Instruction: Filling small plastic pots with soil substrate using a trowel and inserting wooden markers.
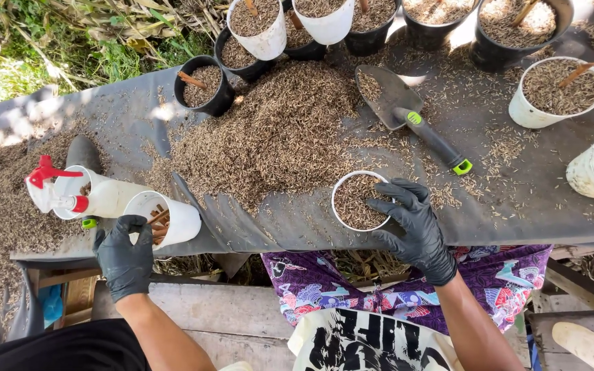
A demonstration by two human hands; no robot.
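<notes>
My right hand [410, 223], in a black glove, grips the rim of a white pot [359, 200] filled with brown husks at the near edge of the grey sheet [290, 220]. My left hand [126, 255], also gloved, reaches into a tipped white cup [173, 218] that holds several brown sticks [159, 220]. The fingers touch the cup's open mouth. A large heap of husks [269, 134] lies in the middle of the sheet.
A white spray bottle with a red trigger [70, 192] lies beside the cup. A grey trowel with a black and green handle [414, 117] rests right of the heap. Black and white pots of husks [204, 86] line the far edge. Grass lies beyond.
</notes>
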